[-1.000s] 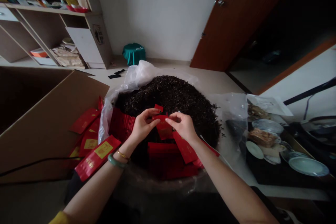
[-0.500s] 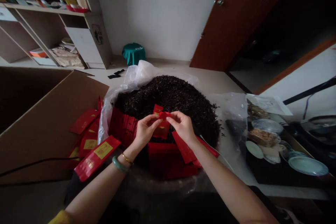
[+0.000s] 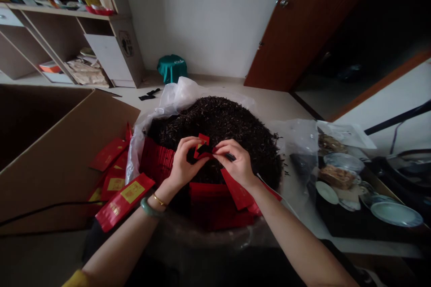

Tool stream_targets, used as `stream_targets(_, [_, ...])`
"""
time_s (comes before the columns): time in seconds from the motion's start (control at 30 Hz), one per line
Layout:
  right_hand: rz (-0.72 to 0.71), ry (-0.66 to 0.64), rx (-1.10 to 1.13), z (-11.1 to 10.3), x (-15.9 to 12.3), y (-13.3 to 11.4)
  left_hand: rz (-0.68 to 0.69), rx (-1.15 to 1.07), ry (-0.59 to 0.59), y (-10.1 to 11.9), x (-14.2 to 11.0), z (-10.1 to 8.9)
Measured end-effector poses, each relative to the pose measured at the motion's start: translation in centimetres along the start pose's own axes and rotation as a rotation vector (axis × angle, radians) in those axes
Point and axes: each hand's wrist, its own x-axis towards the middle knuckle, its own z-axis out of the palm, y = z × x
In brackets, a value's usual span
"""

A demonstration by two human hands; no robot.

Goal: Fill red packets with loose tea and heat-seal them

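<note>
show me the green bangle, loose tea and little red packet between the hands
green bangle (image 3: 150,207): head view, front of the band
loose tea (image 3: 217,116): head view, top of the pile
little red packet (image 3: 202,140): head view, its upper corner

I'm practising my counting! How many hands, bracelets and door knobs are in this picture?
Hands: 2 (left hand, right hand)
Bracelets: 2 (green bangle, gold bracelet)
Door knobs: 1 (door knob)
Total: 5
</note>
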Motion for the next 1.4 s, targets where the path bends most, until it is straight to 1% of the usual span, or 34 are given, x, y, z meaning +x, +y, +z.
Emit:
stream_targets(0.07, [-0.014,-0.012,-0.022,-0.1,0.0,-0.1,0.152,0.165,-0.019,0.3,0.3,-0.5])
stream_targets(0.1, [-0.009,-0.018,-0.024,-0.1,-0.1,-0.1,0.192,0.211,-0.039,0.4,0.4,-0.6])
stream_targets(0.17, [0.001,-0.031,-0.015,0.1,-0.2,0.0,0.223,0.261,-0.098,0.5,0.5,-0.8])
stream_targets(0.3, [0.014,-0.053,0.012,0.6,-0.6,0.3,0.208,0.265,-0.254,0.3,0.6,-0.8])
stream_targets(0.4, [0.084,-0.055,0.051,0.9,-0.8,0.6,0.141,0.192,-0.272,0.2,0.5,-0.7])
stream_targets(0.47, [0.162,-0.031,0.096,1.2,-0.8,0.8,0.036,0.130,-0.227,0.0,0.5,-0.6])
stream_targets(0.57, [0.257,0.042,0.158,1.4,-0.8,1.2,-0.150,0.042,-0.129,-0.2,0.5,-0.5])
stream_targets(0.63, [0.288,0.063,0.182,1.4,-0.7,1.3,-0.217,-0.011,-0.117,-0.3,0.5,-0.4])
stream_targets(0.67, [0.296,0.059,0.190,1.4,-0.7,1.3,-0.223,-0.029,-0.131,-0.3,0.6,-0.4])
stream_targets(0.73, [0.303,0.044,0.197,1.4,-0.6,1.3,-0.178,-0.026,-0.181,-0.2,0.7,-0.6])
stream_targets(0.87, [0.299,0.008,0.215,1.4,-0.6,1.4,-0.020,0.081,-0.304,0.1,0.8,-0.9])
stream_targets(1.0, [0.325,-0.070,0.229,1.5,-0.6,1.7,0.046,0.127,-0.380,0.0,0.9,-1.0])
stream_targets(1.07, [0.343,-0.086,0.223,1.4,-0.5,1.8,0.073,0.128,-0.408,0.0,0.9,-0.9])
stream_targets(1.13, [0.356,-0.068,0.213,1.3,-0.4,2.0,0.079,0.137,-0.401,0.0,0.9,-0.8])
stream_targets(1.27, [0.351,-0.036,0.192,1.4,-0.4,2.0,0.029,0.178,-0.336,0.0,0.8,-0.9])
stream_targets(1.33, [0.343,-0.052,0.191,1.6,-0.5,1.9,0.032,0.181,-0.351,0.1,0.9,-1.0])
stream_targets(1.4, [0.334,-0.076,0.196,1.7,-0.7,1.8,0.065,0.170,-0.380,0.1,0.9,-1.0])
